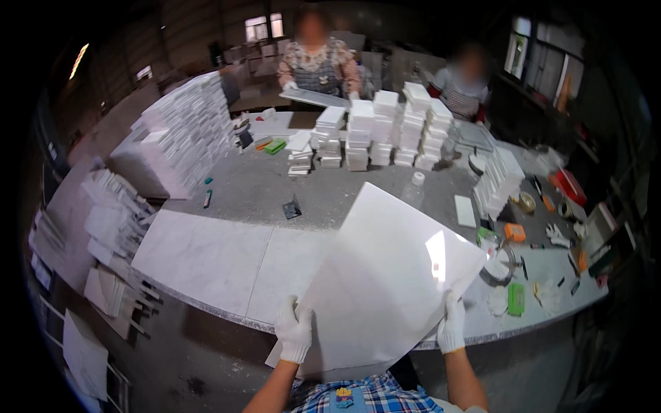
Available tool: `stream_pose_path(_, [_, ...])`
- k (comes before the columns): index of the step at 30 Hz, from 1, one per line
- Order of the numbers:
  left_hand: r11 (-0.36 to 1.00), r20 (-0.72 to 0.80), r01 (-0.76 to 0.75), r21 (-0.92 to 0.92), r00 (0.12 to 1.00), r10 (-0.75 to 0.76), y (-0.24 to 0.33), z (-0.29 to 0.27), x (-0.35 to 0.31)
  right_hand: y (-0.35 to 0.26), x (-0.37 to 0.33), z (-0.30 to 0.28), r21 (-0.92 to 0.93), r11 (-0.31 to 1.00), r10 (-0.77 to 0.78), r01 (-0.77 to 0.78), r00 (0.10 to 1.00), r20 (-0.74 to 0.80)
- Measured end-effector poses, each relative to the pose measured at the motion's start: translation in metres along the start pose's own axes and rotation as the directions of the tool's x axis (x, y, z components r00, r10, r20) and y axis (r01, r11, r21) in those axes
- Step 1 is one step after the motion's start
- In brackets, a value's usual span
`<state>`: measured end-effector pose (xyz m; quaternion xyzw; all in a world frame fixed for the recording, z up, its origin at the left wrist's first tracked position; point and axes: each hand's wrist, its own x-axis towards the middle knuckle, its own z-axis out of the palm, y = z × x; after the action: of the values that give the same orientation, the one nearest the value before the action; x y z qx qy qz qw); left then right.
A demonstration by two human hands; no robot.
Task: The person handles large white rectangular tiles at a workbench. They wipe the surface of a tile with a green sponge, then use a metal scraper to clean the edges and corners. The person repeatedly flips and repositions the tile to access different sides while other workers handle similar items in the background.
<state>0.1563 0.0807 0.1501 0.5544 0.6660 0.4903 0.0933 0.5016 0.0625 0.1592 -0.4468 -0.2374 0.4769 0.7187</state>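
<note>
A large glossy white tile [385, 275] is held up in front of me, tilted over the near edge of the worktable. My left hand [295, 330], in a white glove, grips its left edge with the thumb on the face. On the opposite edge my right hand [452, 323], gloved too, is closed around the rim. The fingers behind the tile are hidden. A bright window reflection shows on its upper right face. Beneath it, pale slabs [206, 258] line the front of the table.
Stacks of small white tiles [360, 134] stand mid-table, with a tall stack [189, 138] at left. A clear bottle [414, 189] is behind my tile. A tape roll [497, 267], green box [516, 299] and orange box [514, 232] lie right. Two people [318, 69] stand across; one holds a panel.
</note>
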Motion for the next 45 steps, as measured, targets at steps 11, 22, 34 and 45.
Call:
stream_pose_path(11, [0.990, -0.012, -0.135, 0.043, 0.991, 0.136, 0.054, 0.017, 0.036, 0.035, 0.006, -0.023, 0.001, 1.000, 0.015, -0.015, 1.000, 0.004])
stream_pose_path(22, [0.992, 0.071, -0.119, -0.037, 0.990, 0.121, 0.099, 0.014, 0.067, 0.047, -0.002, -0.036, -0.139, 0.990, -0.036, 0.028, 0.998, -0.060])
stream_pose_path(34, [0.941, 0.277, 0.229, -0.250, 0.948, -0.158, 0.143, 0.027, 0.097, 0.041, -0.032, -0.068, -0.990, 0.142, 0.073, 0.023, 0.997, 0.034])
stream_pose_path(45, [0.889, 0.418, 0.425, -0.170, 0.848, -0.326, 0.114, 0.033, 0.074, 0.039, -0.024, -0.054, -0.893, 0.416, 0.195, -0.171, 0.976, -0.096])
